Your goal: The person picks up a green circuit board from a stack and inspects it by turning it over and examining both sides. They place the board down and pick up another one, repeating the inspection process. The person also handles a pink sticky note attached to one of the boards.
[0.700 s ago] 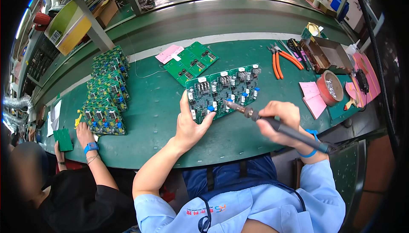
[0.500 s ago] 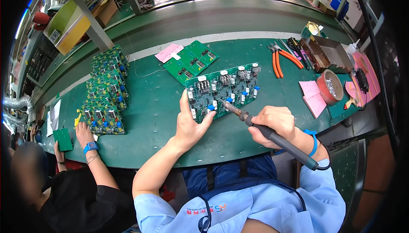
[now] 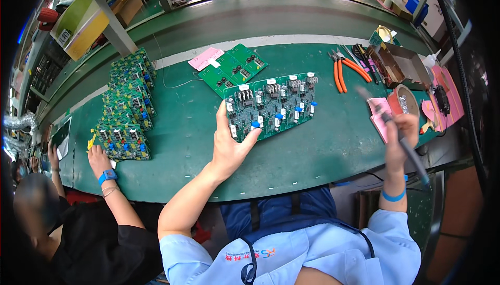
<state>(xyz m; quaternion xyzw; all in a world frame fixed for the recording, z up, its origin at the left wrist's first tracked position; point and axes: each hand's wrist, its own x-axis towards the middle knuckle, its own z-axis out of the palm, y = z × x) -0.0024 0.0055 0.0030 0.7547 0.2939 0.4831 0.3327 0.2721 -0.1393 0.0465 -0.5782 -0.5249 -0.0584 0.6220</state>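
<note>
My left hand grips the lower left side of a green circuit board, its thumb in front near a blue part. The board is tilted up so that its face with white connectors, dark chips and blue parts shows. My right hand is away from the board at the right, closed around the dark handle of a soldering iron. The iron is smeared by motion, its tip end pointing up and left over a pink paper pad. A round red-rimmed tub stands just beyond this hand.
Behind the board lies a green panel with pink paper. Orange-handled pliers and an open cardboard box are at the back right. Stacked circuit boards stand at the left, where a co-worker's hand rests beside them.
My right hand has swung the soldering iron off the board and away to the right. My left hand still holds the board nearly in place. The co-worker's green board has left view.
</note>
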